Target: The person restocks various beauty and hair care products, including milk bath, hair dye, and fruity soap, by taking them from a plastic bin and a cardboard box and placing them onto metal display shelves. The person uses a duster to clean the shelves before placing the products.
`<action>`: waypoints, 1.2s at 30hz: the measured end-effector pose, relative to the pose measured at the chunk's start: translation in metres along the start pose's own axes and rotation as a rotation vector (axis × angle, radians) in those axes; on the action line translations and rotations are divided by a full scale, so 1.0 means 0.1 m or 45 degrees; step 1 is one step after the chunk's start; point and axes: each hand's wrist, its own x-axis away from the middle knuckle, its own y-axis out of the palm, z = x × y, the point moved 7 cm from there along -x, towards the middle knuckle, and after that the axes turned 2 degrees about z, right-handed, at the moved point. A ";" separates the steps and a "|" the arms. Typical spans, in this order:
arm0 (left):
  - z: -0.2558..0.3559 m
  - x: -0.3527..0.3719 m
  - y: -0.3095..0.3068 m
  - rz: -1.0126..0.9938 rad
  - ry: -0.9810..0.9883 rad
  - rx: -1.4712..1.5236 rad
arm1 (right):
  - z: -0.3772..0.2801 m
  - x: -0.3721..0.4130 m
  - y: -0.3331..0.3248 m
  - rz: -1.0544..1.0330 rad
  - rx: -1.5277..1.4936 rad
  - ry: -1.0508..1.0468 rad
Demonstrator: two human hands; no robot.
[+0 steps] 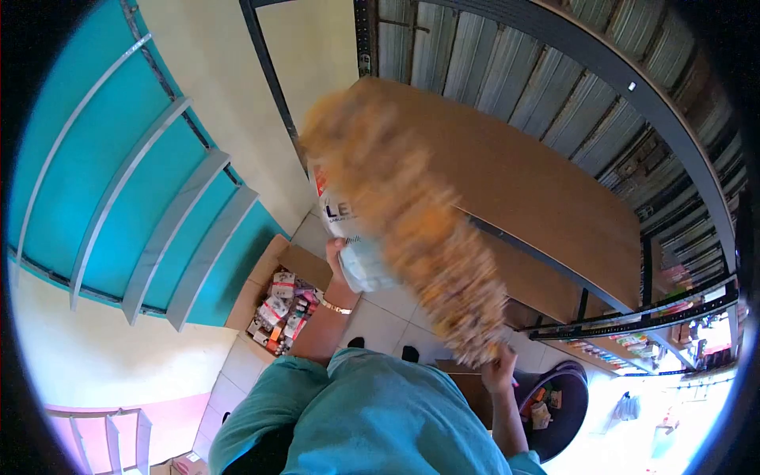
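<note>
Gripping duster (412, 214) at shelf (554, 198) edge, right hand (499, 370); left hand (337, 257) holds carton (360, 265)

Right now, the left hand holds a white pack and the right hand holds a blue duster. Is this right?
Not quite. The head view shows the duster is orange, not blue. The left hand does hold the white pack, and the right hand holds the duster.

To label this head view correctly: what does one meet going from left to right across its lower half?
White shelves on the teal wall → open brown cardboard box of packets → left hand gripping a pale blue-white pack → right hand gripping a blurred orange duster → round black container.
</note>
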 end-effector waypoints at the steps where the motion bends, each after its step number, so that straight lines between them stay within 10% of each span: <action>1: 0.03 0.00 -0.16 0.133 0.028 0.126 | -0.07 0.11 0.02 -0.062 0.050 -0.089; 7: 0.09 0.06 0.10 -0.079 0.001 0.053 | 0.34 0.06 -0.05 -0.017 -0.316 0.980; 11: 0.38 0.07 -0.62 0.298 0.128 -0.291 | -0.38 -0.01 -0.10 -0.117 -0.244 0.085; 13: 0.49 0.16 -0.55 0.575 0.138 -0.622 | -0.10 0.15 0.10 -0.191 -0.196 0.328; 18: 0.37 0.20 -0.79 0.248 -0.018 -0.284 | 0.28 0.31 0.17 0.038 -0.667 1.022; 25: 0.26 0.06 -0.07 -0.263 -0.217 0.676 | -0.24 0.54 0.49 -0.106 -0.945 0.865; 31: 0.18 -0.01 0.55 -0.175 0.034 0.080 | -0.15 0.53 0.31 0.115 -0.790 1.230; 33: 0.24 -0.01 0.17 -0.032 0.016 0.017 | 0.01 0.71 0.27 0.341 -0.972 1.142; 36: 0.29 -0.02 -0.47 -0.071 -0.059 0.189 | -0.39 0.33 -0.01 -0.095 -0.528 0.388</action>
